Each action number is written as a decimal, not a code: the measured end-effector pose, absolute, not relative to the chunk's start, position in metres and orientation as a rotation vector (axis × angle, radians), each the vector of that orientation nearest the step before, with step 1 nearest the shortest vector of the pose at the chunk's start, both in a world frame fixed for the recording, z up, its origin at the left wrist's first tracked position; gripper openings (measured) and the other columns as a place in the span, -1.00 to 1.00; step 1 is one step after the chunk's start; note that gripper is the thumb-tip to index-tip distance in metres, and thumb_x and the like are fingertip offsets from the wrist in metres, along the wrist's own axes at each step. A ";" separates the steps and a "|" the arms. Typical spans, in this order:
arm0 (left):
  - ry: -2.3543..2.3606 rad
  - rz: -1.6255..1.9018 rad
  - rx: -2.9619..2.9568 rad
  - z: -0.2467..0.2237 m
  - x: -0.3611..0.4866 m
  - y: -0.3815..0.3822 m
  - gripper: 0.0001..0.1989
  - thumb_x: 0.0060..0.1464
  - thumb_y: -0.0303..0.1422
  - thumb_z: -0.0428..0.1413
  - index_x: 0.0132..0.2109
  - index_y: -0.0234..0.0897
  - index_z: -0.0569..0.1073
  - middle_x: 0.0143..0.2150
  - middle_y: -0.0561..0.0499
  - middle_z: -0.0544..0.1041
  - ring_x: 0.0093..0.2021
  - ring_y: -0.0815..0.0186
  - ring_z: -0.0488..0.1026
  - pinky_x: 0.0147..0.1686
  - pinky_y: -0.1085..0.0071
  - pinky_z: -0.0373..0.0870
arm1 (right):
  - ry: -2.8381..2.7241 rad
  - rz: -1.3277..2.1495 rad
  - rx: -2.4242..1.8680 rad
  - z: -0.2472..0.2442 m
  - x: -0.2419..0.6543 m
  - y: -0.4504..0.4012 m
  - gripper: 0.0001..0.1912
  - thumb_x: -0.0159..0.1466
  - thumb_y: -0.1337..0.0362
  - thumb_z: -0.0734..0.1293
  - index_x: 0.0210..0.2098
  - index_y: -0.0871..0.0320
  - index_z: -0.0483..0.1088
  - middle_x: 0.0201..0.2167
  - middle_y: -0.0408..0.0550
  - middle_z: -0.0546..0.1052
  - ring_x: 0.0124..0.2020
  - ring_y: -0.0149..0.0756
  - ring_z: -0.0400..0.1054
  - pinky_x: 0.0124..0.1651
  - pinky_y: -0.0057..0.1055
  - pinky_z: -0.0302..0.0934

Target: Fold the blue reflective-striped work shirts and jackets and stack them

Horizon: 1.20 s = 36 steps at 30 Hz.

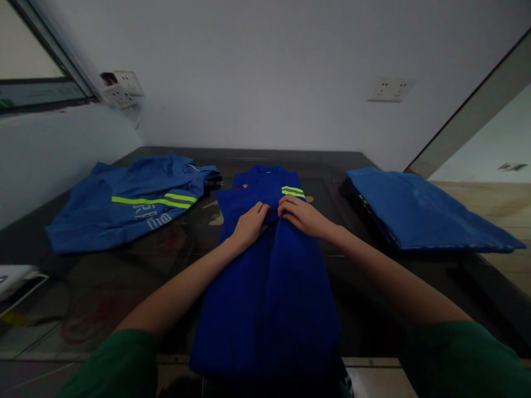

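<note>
A dark blue shirt [265,298] with yellow-green stripes on one side lies lengthwise in front of me, its collar toward the wall and its lower end at the table's front edge. My left hand [250,225] has its fingers closed on the fabric at the middle of the shirt. Beside it, my right hand [303,216] pinches the same stretch of cloth just below the stripes. A small gap separates the two hands. Both sets of fingertips are partly hidden by the raised fabric.
On the dark table [332,157], a lighter blue garment [120,204] with yellow-green stripes lies spread at left. Folded blue garments [427,210] are stacked at right. A white device [16,279] with cables sits at the left edge. Sockets [390,89] are on the wall behind.
</note>
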<state>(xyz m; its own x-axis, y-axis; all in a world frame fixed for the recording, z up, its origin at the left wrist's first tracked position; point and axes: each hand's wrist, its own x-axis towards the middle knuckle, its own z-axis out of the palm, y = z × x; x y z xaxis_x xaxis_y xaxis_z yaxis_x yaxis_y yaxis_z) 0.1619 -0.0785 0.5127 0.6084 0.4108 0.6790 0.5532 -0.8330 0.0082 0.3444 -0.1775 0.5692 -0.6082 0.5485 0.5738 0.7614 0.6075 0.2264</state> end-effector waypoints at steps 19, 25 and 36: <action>-0.711 -0.914 -2.606 0.525 0.166 -0.066 -0.69 0.32 -0.28 -0.20 -0.13 -0.23 0.42 -0.17 -0.04 0.52 -0.17 0.25 0.48 -0.20 0.41 0.34 | -2.127 -0.517 -0.982 0.557 0.360 -0.136 -0.73 0.32 0.37 0.19 -0.05 0.07 0.43 -0.02 0.04 0.45 0.06 -0.17 0.29 0.16 -0.07 0.12; -0.698 -0.977 -2.682 0.524 0.167 -0.062 -0.69 0.32 -0.32 -0.20 -0.14 -0.25 0.42 -0.19 -0.03 0.51 -0.16 0.27 0.46 -0.17 0.40 0.35 | -2.286 -0.374 -0.925 0.570 0.373 -0.116 -0.83 0.31 0.28 0.26 -0.16 0.08 0.48 -0.09 -0.02 0.51 0.01 -0.22 0.34 0.14 -0.11 0.14; -0.507 -0.669 -2.452 0.502 0.149 -0.090 -0.73 0.20 -0.41 -0.02 0.03 -0.34 0.39 0.02 -0.19 0.44 0.00 0.12 0.37 -0.08 0.23 0.41 | -2.139 -0.239 -0.846 0.559 0.365 -0.110 -0.78 0.34 0.21 0.24 -0.30 0.15 0.50 -0.27 -0.02 0.57 -0.18 -0.27 0.41 -0.01 -0.28 0.21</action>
<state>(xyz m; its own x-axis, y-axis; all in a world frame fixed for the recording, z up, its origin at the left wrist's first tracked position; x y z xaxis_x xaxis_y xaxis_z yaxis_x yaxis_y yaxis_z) 0.1490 -0.0900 0.5024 0.8057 0.2077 0.5546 0.4775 -0.7819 -0.4008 0.3647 -0.1105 0.5587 -0.4518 0.4908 0.7450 0.6430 0.7580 -0.1095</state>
